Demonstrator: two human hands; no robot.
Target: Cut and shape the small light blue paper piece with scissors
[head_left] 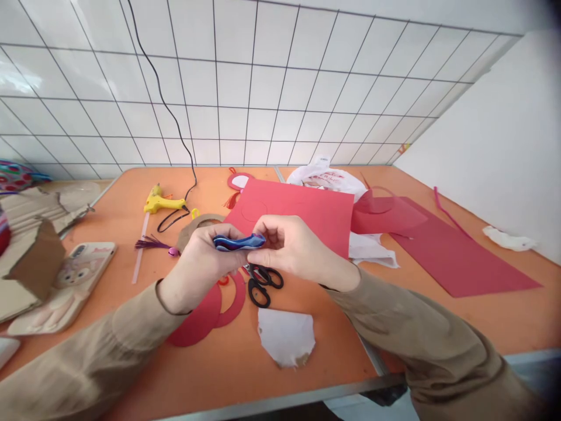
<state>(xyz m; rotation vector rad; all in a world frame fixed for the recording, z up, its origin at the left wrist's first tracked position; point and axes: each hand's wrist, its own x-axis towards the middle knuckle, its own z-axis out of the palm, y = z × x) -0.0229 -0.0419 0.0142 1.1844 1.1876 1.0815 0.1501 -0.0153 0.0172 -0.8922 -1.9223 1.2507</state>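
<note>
Between my two hands, above the orange table, is a small folded blue and light-blue piece [239, 242] in several layers, fabric or paper, I cannot tell which. My left hand [201, 257] pinches its left end, fingers closed. My right hand [293, 245] pinches the right end between thumb and fingers. Below the hands lie black-handled scissors [259, 295], their blades partly hidden. Red paper discs and rings [201, 318] lie under my left wrist. A large red sheet [302, 204] with a faint drawn circle is behind my hands.
A yellow glue gun [162, 200] with a black cord lies back left. Left are a phone [70, 286] and cardboard [30, 263]. A white scrap [287, 336] is in front. More red sheets [464, 245] lie right, a white plastic bag [324, 175] behind.
</note>
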